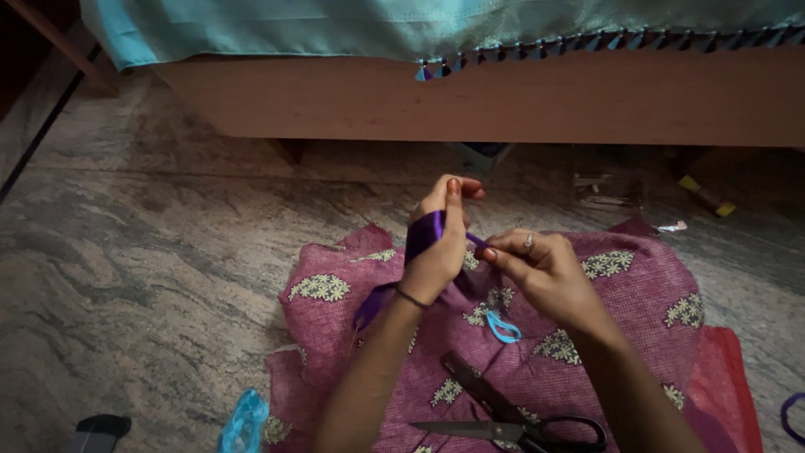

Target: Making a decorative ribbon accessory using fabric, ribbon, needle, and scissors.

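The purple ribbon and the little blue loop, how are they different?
The purple ribbon is wide and dark, while the little blue loop is thin and pale. The ribbon is wound around the left hand, with the right hand pinching its end; the blue loop lies loose on the pink flowered cloth, touched by neither hand. The ribbon is much longer, trailing down past the wrist. Both look like soft strips of trimming.

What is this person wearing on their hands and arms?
Both forearms are bare, with no sleeves in view. The left hand has a thin dark band at the wrist. The right hand wears a small pale ring on one finger. No gloves.
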